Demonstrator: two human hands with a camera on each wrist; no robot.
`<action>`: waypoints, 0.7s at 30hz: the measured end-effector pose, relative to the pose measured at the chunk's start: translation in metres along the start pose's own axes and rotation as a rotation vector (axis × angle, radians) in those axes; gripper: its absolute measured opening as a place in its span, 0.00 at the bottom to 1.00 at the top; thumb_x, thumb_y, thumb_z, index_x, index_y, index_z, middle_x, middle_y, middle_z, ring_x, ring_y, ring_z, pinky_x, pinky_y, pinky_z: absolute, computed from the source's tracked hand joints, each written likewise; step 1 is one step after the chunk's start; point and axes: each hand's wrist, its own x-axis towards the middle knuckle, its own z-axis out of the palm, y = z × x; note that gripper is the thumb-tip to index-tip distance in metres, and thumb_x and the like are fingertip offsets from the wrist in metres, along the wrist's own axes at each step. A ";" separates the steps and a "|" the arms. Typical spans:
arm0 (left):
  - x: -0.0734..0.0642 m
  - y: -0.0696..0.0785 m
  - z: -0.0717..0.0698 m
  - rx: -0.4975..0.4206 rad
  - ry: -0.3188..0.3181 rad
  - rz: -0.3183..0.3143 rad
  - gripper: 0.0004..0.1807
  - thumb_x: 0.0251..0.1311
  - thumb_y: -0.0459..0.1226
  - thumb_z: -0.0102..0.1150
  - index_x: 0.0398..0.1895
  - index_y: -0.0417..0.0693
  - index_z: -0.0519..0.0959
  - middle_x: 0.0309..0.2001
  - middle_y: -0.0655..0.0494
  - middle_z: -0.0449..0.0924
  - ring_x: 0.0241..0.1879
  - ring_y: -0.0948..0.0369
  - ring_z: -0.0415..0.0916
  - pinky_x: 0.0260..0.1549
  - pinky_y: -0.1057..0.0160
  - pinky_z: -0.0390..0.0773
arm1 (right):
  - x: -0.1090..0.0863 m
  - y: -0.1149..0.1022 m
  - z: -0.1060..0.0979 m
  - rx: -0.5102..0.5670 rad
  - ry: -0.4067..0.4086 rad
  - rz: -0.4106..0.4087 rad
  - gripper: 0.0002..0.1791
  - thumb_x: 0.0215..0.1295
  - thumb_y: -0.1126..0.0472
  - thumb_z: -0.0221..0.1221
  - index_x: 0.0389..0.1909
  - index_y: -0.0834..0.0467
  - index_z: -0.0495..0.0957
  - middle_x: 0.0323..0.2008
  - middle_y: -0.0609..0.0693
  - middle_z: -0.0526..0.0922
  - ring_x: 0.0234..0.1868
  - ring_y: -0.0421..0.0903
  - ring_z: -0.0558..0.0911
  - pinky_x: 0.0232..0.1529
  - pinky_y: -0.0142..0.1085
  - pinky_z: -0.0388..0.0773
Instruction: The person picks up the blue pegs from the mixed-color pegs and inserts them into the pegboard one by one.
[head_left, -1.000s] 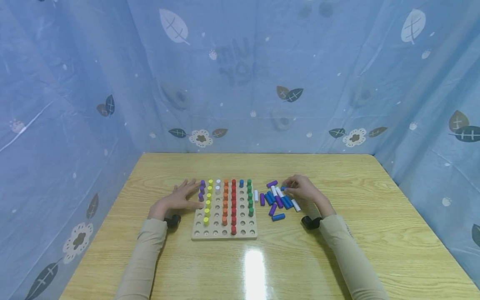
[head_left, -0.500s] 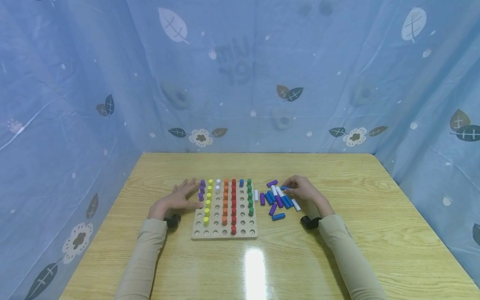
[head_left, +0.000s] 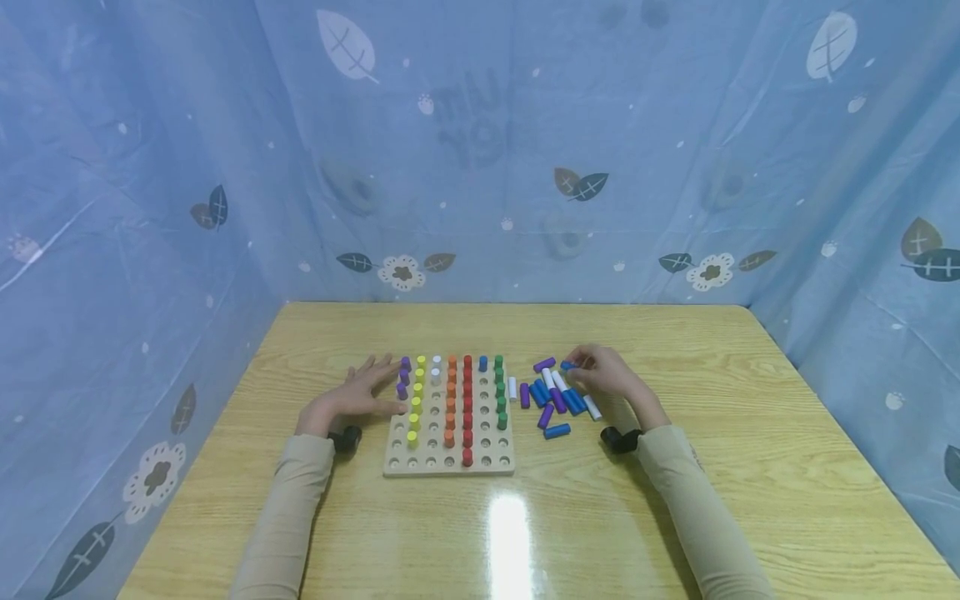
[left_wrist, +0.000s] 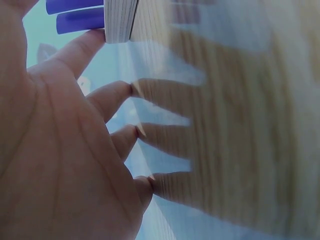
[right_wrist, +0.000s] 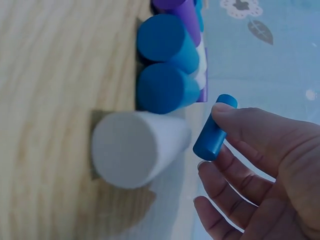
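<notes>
"What's in the right hand (head_left: 600, 371)?"

"A blue peg (right_wrist: 216, 128), pinched between thumb and fingers. It's a short, smooth, plain cylinder with a flat end, tilted, beside the heap of loose pegs (head_left: 557, 401) on the desk (head_left: 585, 517)."

"And the left hand (head_left: 351, 397)?"

"Spread out, gripping nothing, at the left edge of the pegboard (head_left: 450, 472), by the standing purple pegs (head_left: 403, 377)."

"Do the cameras agree?"

"Each adds something. The head view catches just a bit of the blue peg, but every coloured column on the pegboard. The right wrist view gives nearly its whole length, with a white peg (right_wrist: 125, 150) close by. Only the left wrist view shows that palm."
</notes>
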 end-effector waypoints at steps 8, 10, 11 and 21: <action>0.000 -0.001 0.000 0.003 -0.001 -0.001 0.51 0.50 0.59 0.61 0.73 0.50 0.50 0.73 0.41 0.35 0.71 0.40 0.24 0.62 0.35 0.21 | 0.003 -0.006 -0.003 -0.011 0.048 -0.038 0.09 0.58 0.66 0.60 0.40 0.63 0.79 0.33 0.55 0.80 0.34 0.48 0.77 0.33 0.36 0.75; 0.001 0.000 -0.001 0.002 0.000 0.001 0.51 0.50 0.59 0.61 0.72 0.50 0.50 0.73 0.41 0.35 0.71 0.40 0.24 0.62 0.35 0.22 | 0.004 -0.008 -0.004 -0.020 0.064 -0.042 0.09 0.59 0.66 0.60 0.40 0.63 0.79 0.32 0.55 0.80 0.34 0.48 0.77 0.32 0.35 0.75; 0.001 0.000 -0.001 0.003 0.001 0.001 0.51 0.50 0.59 0.61 0.72 0.50 0.50 0.73 0.41 0.35 0.71 0.41 0.24 0.62 0.35 0.22 | 0.005 -0.009 -0.004 -0.022 0.071 -0.045 0.09 0.59 0.66 0.59 0.40 0.63 0.79 0.32 0.55 0.80 0.34 0.48 0.77 0.32 0.36 0.75; 0.001 -0.002 0.000 0.005 0.001 0.002 0.51 0.49 0.60 0.61 0.72 0.51 0.50 0.73 0.41 0.36 0.71 0.41 0.24 0.62 0.35 0.22 | 0.010 -0.016 -0.001 -0.036 0.104 -0.070 0.09 0.61 0.63 0.60 0.40 0.63 0.78 0.32 0.54 0.81 0.34 0.48 0.79 0.34 0.38 0.76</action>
